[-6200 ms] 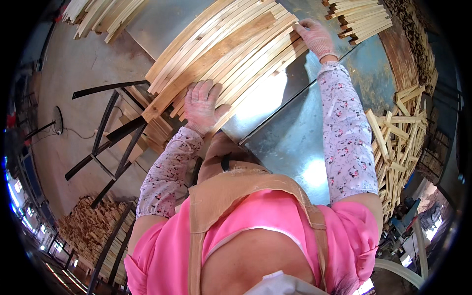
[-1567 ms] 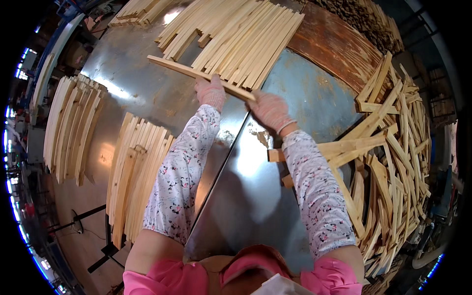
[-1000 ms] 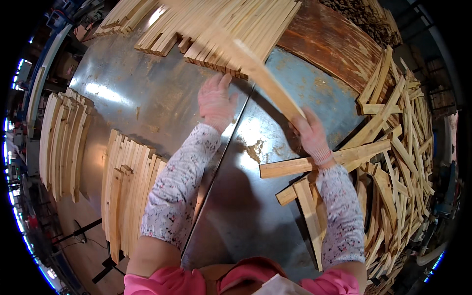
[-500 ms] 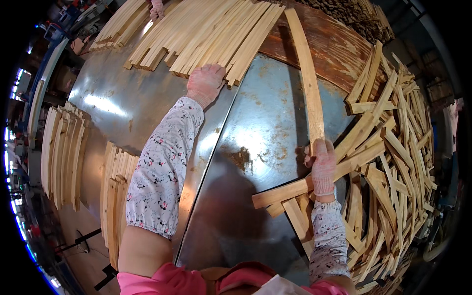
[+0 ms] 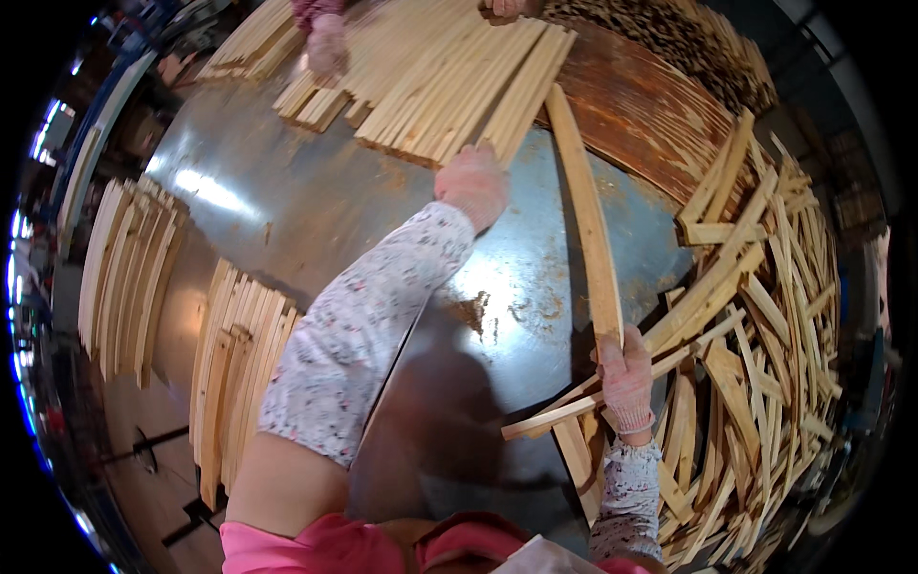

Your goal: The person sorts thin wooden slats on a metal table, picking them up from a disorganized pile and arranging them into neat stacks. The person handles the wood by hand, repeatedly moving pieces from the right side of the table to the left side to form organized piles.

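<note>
My right hand (image 5: 626, 383), in a pale pink glove, grips the near end of a long curved wooden strip (image 5: 588, 220). That strip points away from me over the metal tabletop (image 5: 535, 258). My left hand (image 5: 473, 187), gloved too, is closed at the near ends of the rightmost strips (image 5: 526, 91) in a row of wooden strips (image 5: 430, 81). Its fingertips are partly hidden behind the hand. Under my right hand, other strips stick out from a jumbled pile of wooden strips (image 5: 755, 364).
Another person's gloved hand (image 5: 327, 48) rests by the row's left side; a second hand (image 5: 504, 8) shows at the far edge. Two stacks of strips, one outer (image 5: 129, 277) and one nearer (image 5: 239, 364), stand at left. A worn reddish-brown board (image 5: 650, 105) lies at far right.
My left hand has moved right along the strip ends, and the rightmost strips now stand slightly apart. My right hand has drawn its strip nearer. The other person's hands have come further into view.
</note>
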`<control>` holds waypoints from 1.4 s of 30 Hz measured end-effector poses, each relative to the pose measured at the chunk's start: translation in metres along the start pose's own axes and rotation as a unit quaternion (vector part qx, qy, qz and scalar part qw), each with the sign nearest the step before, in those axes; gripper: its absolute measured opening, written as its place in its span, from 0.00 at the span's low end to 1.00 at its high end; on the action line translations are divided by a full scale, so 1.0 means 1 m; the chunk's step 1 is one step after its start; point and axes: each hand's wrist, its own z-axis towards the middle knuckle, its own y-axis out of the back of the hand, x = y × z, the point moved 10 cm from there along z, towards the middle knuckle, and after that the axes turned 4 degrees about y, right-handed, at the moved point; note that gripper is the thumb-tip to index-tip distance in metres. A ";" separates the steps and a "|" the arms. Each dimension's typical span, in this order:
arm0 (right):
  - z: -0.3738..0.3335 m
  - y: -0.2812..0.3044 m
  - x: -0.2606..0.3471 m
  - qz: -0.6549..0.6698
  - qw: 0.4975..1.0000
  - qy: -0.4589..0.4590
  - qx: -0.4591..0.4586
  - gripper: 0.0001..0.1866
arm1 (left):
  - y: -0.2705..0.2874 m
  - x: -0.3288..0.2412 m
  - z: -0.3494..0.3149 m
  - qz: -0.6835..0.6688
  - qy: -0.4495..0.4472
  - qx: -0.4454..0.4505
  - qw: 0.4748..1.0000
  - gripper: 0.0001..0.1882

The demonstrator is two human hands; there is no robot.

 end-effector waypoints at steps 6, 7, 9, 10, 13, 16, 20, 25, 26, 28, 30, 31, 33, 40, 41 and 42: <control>-0.005 -0.010 0.006 0.095 0.991 -0.097 0.000 0.18 | 0.014 0.009 0.018 -0.038 0.047 0.098 0.993 0.33; -0.005 -0.009 0.001 0.105 0.989 -0.100 -0.007 0.18 | 0.020 0.007 0.017 -0.051 0.047 0.109 0.992 0.34; -0.009 -0.006 -0.009 0.095 0.991 -0.091 -0.004 0.18 | 0.026 0.001 0.016 -0.077 0.047 0.131 0.987 0.34; -0.009 -0.008 -0.011 0.093 0.992 -0.085 0.004 0.18 | 0.028 0.004 0.020 -0.081 0.037 0.108 0.990 0.34; -0.013 -0.011 -0.006 0.106 0.991 -0.085 0.000 0.17 | -0.001 0.020 0.040 -0.117 0.033 0.093 0.988 0.36; -0.010 -0.011 -0.012 0.066 0.996 -0.052 0.005 0.15 | -0.013 0.024 0.054 -0.181 0.053 0.119 0.975 0.38; -0.008 -0.008 -0.019 0.019 1.000 0.024 0.000 0.14 | 0.004 0.019 0.058 -0.243 0.027 0.076 0.967 0.34; -0.004 -0.006 -0.018 -0.035 0.999 0.012 0.016 0.14 | 0.040 0.021 0.029 -0.174 -0.001 -0.004 0.985 0.29; -0.003 -0.007 -0.014 -0.058 0.998 0.013 0.020 0.15 | 0.043 0.035 0.012 -0.190 -0.005 -0.011 0.982 0.29; -0.002 -0.010 -0.009 -0.071 0.996 -0.047 0.011 0.17 | 0.047 0.079 -0.038 -0.221 -0.010 -0.025 0.975 0.30; 0.000 -0.010 0.013 -0.146 0.989 0.031 -0.005 0.19 | 0.064 0.117 -0.115 -0.244 0.020 -0.011 0.970 0.30; 0.001 -0.019 0.022 -0.174 0.982 0.075 0.004 0.19 | 0.071 0.143 -0.152 -0.233 0.012 -0.040 0.972 0.29; 0.003 -0.031 0.028 -0.225 0.974 0.033 0.011 0.19 | 0.079 0.194 -0.227 -0.203 -0.004 -0.093 0.975 0.28; -0.009 -0.081 -0.024 0.025 0.990 -0.118 0.078 0.14 | 0.123 0.395 -0.526 -0.017 0.247 -0.059 0.967 0.22; -0.015 -0.087 -0.023 0.059 0.986 -0.135 0.076 0.13 | 0.132 0.419 -0.555 0.008 0.294 -0.029 0.955 0.21; -0.022 -0.094 -0.023 0.080 0.982 -0.158 0.065 0.14 | 0.132 0.450 -0.589 0.038 0.244 -0.069 0.967 0.20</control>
